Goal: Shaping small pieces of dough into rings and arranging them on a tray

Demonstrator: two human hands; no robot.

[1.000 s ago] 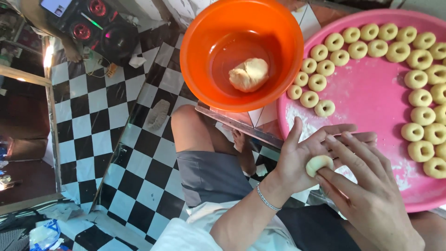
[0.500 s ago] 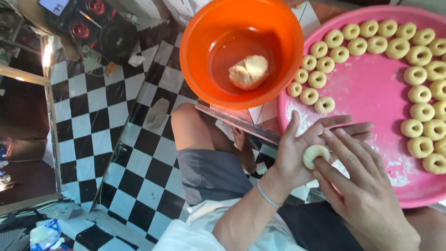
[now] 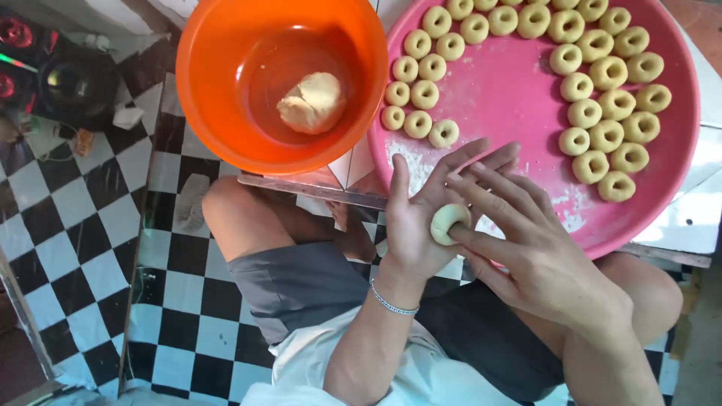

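Fingers (image 3: 492, 197) flat over dough ring (image 3: 449, 222)

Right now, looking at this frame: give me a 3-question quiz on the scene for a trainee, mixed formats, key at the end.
1. True or false: the dough ring lies in the palm of the left hand.
2. Multiple choice: what is in the orange bowl? A) a single lump of dough B) a pile of finished rings C) only flour
3. Fill in: the shaped rings sit on a round ____ tray.

Key:
1. True; the right hand has its fingers against the ring.
2. A
3. pink
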